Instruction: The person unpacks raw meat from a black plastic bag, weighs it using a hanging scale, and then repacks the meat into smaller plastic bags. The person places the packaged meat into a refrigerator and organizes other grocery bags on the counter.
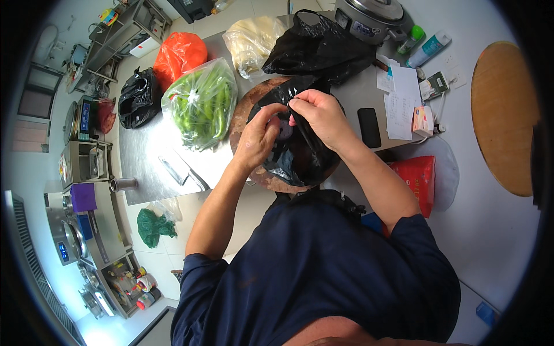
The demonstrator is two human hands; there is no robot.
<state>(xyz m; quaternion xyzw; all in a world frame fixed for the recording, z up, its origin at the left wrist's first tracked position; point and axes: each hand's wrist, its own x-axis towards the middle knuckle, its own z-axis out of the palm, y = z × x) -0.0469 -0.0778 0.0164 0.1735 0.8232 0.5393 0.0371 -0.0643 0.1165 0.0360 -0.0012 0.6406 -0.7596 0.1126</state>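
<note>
A black plastic bag (pixel 294 160) lies on a round wooden chopping board (pixel 242 112) in front of me. My right hand (pixel 322 114) pinches the gathered neck of this bag between thumb and forefinger. Close beside it, my left hand (pixel 259 138) is curled, its forefinger reaching to the same gathered spot; its grip on the plastic is partly hidden. What the bag holds cannot be made out. Left of the board stands a knotted clear bag of green peppers (pixel 201 104). A cleaver (pixel 181 173) rests on the steel table (pixel 143 173) near its front edge.
Behind the board are a larger black bag (pixel 320 47), a pale translucent bag (pixel 253 43) and a rice cooker (pixel 372 21). Red (pixel 179 54) and black bags (pixel 138 99) stand at the far left. To the right lie a phone (pixel 369 127) and papers (pixel 400 108).
</note>
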